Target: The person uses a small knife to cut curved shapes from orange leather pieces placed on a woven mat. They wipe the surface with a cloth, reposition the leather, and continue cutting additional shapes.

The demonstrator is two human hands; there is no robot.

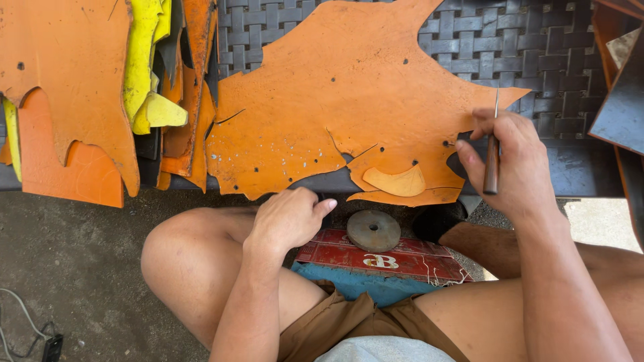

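— How far had the cutting got on that big orange leather hide (335, 100)?

— Partway, by the look of it. The lower edge was already ragged with scoops and slits, and one curved tongue-shaped piece (396, 182) lay nearly freed near the bottom edge, paler than the rest. Small punched holes dotted the sheet. Most of the hide remained whole, so I judged plenty was left to cut.

— And the hands?

— The right hand (513, 161) was closed around a wooden-handled knife (492, 161), its thin blade pointing up and away, at the hide's right-hand edge. The left hand (288, 218) was curled loosely with nothing in it, resting on the left knee just below the hide's lower edge — touching the leather or only near it, I couldn't tell.

— What was the hide lying on?

— A dark woven-strap surface (483, 40), like a bench of interlaced bands, with a dark front rail. More leather hung over it to the left: orange pieces (67, 80) and yellow strips (144, 60) overlapping one another. Further dark and orange sheets leaned in at the right edge.

— And lower down?

— The person sat low with bare knees apart, in brown shorts. Between the legs lay a red flat box (382, 258) on something blue, and on the box a round rusty metal disc (373, 230) with a centre hole. The ground was rough grey concrete (74, 268), with a cable in the bottom left corner — daylight, apparently outdoors.
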